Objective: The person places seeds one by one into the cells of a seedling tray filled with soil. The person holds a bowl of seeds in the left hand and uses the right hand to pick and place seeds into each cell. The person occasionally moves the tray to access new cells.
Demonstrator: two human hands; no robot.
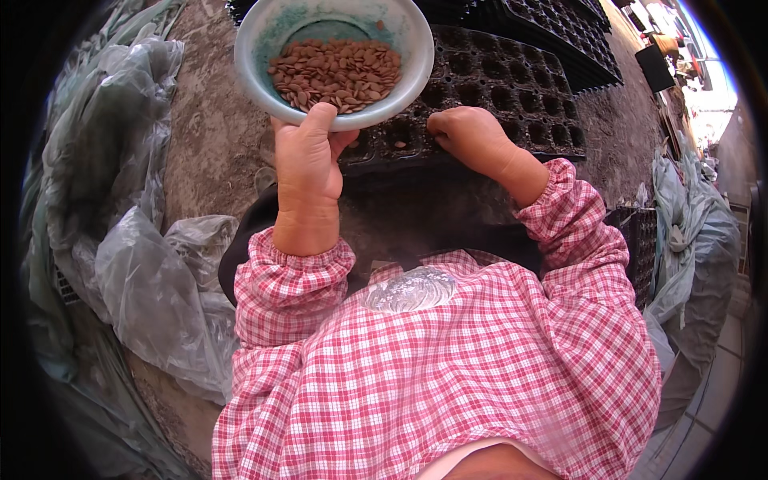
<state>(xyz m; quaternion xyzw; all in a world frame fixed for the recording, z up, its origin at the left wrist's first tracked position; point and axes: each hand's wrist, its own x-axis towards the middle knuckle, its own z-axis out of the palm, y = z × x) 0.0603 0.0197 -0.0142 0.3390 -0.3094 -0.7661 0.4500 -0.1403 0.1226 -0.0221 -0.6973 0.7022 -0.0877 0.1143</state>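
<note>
My left hand (312, 150) grips the near rim of a pale plastic bowl (414, 72), thumb on top of the rim. Flat brown seeds (336, 72) lie heaped in the bowl, whose inner wall has a green tint. Below and to the right of the bowl is a black plastic seedling tray (528, 84) with dark soil in its cells. One pale seed (400, 144) shows in a cell at the tray's near edge. My right hand (471, 132) is over that near edge with its fingers curled down; its fingertips are partly hidden, and whether they hold a seed cannot be told.
More black seedling trays (576, 36) are stacked beyond, at the upper right. Crumpled clear plastic sheeting (162, 294) lies on the left over bare ground (204, 120). Greenish sheeting (678, 222) hangs on the right, beside another stack of black trays (639, 246).
</note>
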